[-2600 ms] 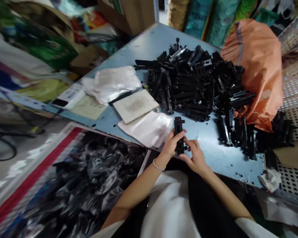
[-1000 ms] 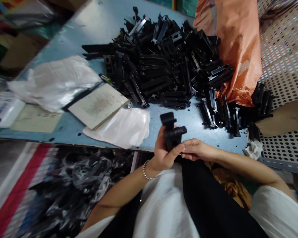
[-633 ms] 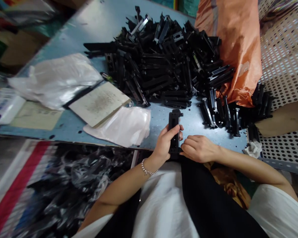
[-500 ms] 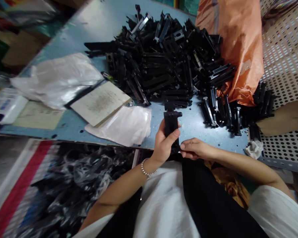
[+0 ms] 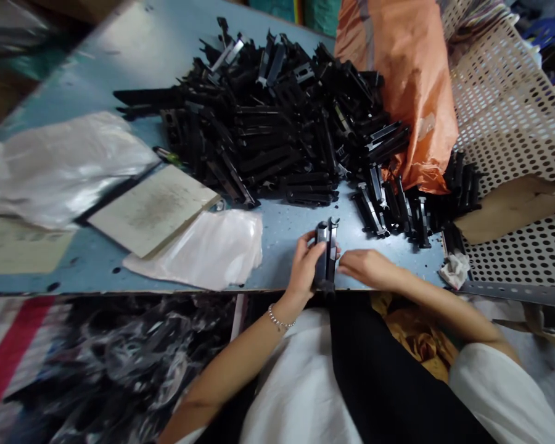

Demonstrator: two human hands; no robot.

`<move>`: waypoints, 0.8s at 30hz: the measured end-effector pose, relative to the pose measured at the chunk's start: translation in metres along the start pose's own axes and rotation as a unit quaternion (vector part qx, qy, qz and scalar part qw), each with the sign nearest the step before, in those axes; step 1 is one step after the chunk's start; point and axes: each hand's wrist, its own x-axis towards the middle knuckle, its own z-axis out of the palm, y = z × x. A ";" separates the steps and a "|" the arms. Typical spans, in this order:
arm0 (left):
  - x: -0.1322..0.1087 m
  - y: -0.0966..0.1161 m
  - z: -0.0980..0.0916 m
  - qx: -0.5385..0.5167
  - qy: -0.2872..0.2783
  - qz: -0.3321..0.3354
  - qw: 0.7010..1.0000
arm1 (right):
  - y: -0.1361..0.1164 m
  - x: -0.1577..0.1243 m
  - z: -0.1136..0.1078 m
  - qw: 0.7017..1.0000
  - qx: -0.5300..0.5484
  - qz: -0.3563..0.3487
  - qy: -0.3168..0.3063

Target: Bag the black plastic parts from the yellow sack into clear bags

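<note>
My left hand (image 5: 304, 264), a beaded bracelet at its wrist, is closed around a black plastic part (image 5: 322, 256) at the table's front edge. The part is long and narrow, with a shiny channelled side showing and small prongs at its top end. Just right of it is my right hand (image 5: 369, 269), its fingers curled together close to the part's side. What those fingers hold, if anything, is hidden. Beyond my hands lies a large heap of similar black parts (image 5: 263, 132). A smaller group of black parts (image 5: 398, 213) lies to the right.
On the blue table (image 5: 282, 240), a stained pale board (image 5: 152, 206) and white plastic bags (image 5: 208, 250) lie to the left. An orange sack (image 5: 416, 92) stands at the back right, beside a perforated light-coloured crate (image 5: 504, 111). Plastic-wrapped black items (image 5: 134, 351) lie below the table edge.
My left hand has turned the black part, so its shiny channelled side now shows. My right hand has moved slightly away from the part's lower end. The whole view has shifted.
</note>
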 end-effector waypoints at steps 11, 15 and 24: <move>0.047 -0.037 -0.002 0.342 -0.006 0.220 0.913 | 0.069 0.001 0.012 0.897 0.162 0.390 0.128; 0.033 0.000 0.012 0.036 -0.118 0.124 0.985 | 0.028 -0.004 0.015 0.841 0.491 0.209 0.092; -0.008 0.046 -0.007 0.030 -0.121 0.007 0.992 | 0.002 0.021 -0.019 0.960 0.102 0.092 0.243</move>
